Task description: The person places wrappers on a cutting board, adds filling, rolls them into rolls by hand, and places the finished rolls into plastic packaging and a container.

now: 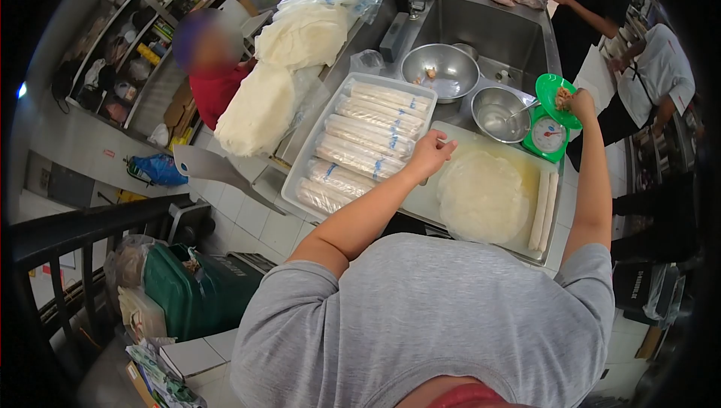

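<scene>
My right hand [580, 106] is at the green plate [552, 86] on top of a green kitchen scale [549, 140], its fingers closed around some of the brown chopped filling [562, 98] there. Over the right edge of a plastic tray [291, 196] hovers my left hand [433, 152], fingers apart and holding nothing. Plastic-wrapped rolls [368, 130] lie in rows inside that tray. In front of me, round thin wrappers [482, 197] lie on a cutting board [518, 245]. Two pale finished rolls [543, 211] rest along the board's right side.
Behind the board are a large metal bowl [440, 70] with bits of filling and a smaller bowl [499, 115] with a spoon. Beyond is a sink [488, 32]. More wrappers [259, 107] are stacked at left, beside a person in red [210, 85]. Other people stand at right.
</scene>
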Tool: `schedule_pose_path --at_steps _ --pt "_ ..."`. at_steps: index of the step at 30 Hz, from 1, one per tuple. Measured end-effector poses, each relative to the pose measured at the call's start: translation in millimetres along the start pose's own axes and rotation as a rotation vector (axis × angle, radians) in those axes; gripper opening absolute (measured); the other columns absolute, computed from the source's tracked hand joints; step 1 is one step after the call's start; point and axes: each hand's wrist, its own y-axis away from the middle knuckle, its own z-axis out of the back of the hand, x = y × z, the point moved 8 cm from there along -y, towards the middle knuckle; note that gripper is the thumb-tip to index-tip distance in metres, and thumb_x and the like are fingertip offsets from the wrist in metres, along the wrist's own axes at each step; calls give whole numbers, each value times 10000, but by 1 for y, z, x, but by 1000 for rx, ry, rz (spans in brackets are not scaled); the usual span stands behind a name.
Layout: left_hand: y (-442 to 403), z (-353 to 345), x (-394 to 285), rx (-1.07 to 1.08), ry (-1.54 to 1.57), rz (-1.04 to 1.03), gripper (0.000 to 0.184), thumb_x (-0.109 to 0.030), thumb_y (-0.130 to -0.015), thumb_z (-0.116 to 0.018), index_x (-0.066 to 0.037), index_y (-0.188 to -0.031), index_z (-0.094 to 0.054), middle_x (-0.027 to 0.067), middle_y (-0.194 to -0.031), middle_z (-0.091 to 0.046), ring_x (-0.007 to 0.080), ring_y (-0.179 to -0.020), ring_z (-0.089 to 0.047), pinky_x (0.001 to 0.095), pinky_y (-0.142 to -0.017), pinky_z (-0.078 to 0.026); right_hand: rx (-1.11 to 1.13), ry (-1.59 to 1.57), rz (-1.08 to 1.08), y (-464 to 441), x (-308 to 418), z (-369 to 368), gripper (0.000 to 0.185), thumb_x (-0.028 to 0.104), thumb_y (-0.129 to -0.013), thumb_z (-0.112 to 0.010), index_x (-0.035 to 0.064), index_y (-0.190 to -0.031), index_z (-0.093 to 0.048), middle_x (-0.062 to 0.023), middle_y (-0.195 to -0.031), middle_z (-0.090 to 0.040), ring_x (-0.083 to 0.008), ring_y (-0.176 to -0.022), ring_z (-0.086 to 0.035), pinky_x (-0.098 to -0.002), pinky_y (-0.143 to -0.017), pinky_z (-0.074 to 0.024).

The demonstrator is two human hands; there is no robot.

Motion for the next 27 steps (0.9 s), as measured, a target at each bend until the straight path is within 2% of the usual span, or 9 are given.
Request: schedule_pose_path --at_steps 7,10,18,25,27 --pt "-2 0 2 0 0 -19 457 -302 -833 -669 50 -1078 -511 91 -745 -641 135 -664 -614 262 -599 -460 -24 18 24 -9 -4 -1 351 199 -654 -715 -68 -861 -619 -271 -872 -638 -407 -838 -632 -459 -724 -502" --pt "0 0 0 -11 3 -26 465 -317 -829 -667 59 -1061 -520 111 -728 -642 167 -652 -624 288 -613 -478 70 -41 -71 -7 -12 -4 388 226 -659 -732 -81 -868 -617 -277 -872 -639 -404 -831 -637 -452 -720 -507" --pt "1 0 -1 -14 12 -27 446 -306 -828 -667 56 -1046 -524 115 -732 -641 171 -647 -621 288 -606 -475 46 -2 -23 -10 -9 -10 454 286 -661 -774 -78 -885 -624 -269 -866 -645 -398 -819 -642 -449 -703 -509" --pt "-5 -1 7 -24 -6 -33 439 -310 -827 -670 41 -1048 -526 125 -738 -646 181 -644 -630 305 -612 -485 -39 25 72 -11 -9 -5 327 259 -663 -748 -39 -758 -654 -248 -780 -650 -396 -760 -645 -451 -653 -503" --pt "-8 -5 15 -19 7 -28 438 -310 -827 -671 37 -1052 -527 131 -741 -649 187 -641 -633 307 -610 -486 -15 -51 18 -11 -13 -3 293 256 -673 -713 -30 -714 -660 -249 -751 -645 -394 -734 -646 -450 -638 -501"
